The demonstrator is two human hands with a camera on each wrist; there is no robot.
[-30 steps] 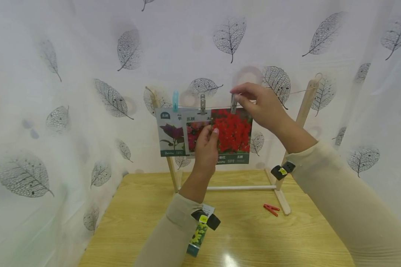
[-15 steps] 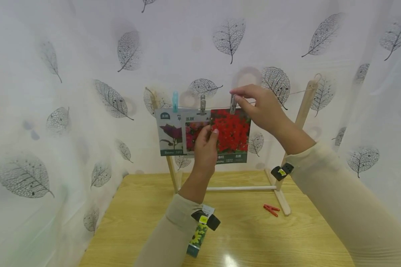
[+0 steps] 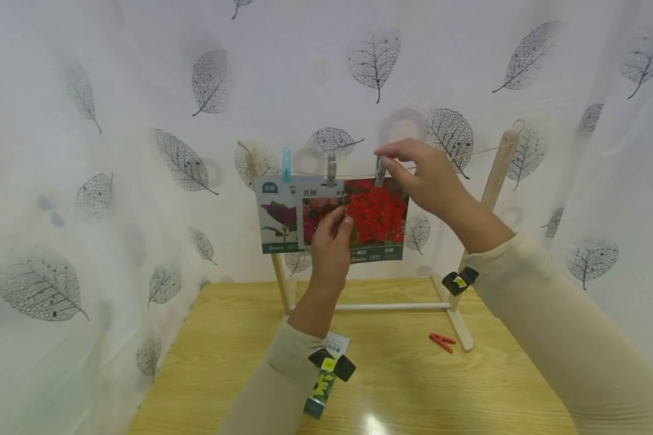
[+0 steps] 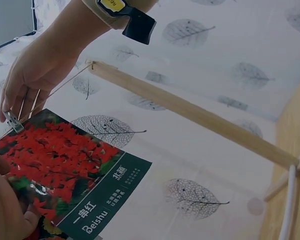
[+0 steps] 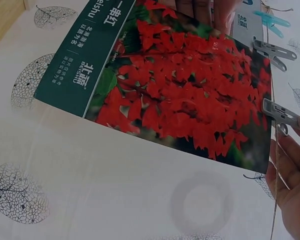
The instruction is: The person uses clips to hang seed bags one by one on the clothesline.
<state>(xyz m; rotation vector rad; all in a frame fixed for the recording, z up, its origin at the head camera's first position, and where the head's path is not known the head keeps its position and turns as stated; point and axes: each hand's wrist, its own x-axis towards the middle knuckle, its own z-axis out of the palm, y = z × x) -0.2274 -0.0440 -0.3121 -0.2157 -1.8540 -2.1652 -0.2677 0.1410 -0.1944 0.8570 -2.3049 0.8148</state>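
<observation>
A seed packet with red flowers [image 3: 378, 214] hangs at the string, its top edge under a metal clip [image 3: 380, 173]. My right hand [image 3: 428, 181] pinches that clip's handles between thumb and fingers; the right wrist view shows the clip's jaws on the packet's edge [image 5: 190, 85]. With thumb and fingers, my left hand [image 3: 329, 254] holds the packet by its left side. Left of it, a pink-flower packet [image 3: 312, 211] hangs from another metal clip [image 3: 331, 170], partly hidden by my hand. A purple-flower packet [image 3: 279, 219] hangs from a blue clip [image 3: 286, 165].
The string [image 3: 481, 150] runs between two wooden posts [image 3: 499, 166], joined low down by a white rod [image 3: 392, 307]. On the wooden table [image 3: 228, 362] lie a red clothespin [image 3: 442, 342] and a yellow-flower packet [image 3: 320, 389], partly behind my left sleeve. A leaf-patterned curtain [image 3: 326, 72] stands behind.
My left hand has shifted slightly down and left, and the red-flower packet's lower edge sits a little higher. The right hand stays at the clip with almost no movement.
</observation>
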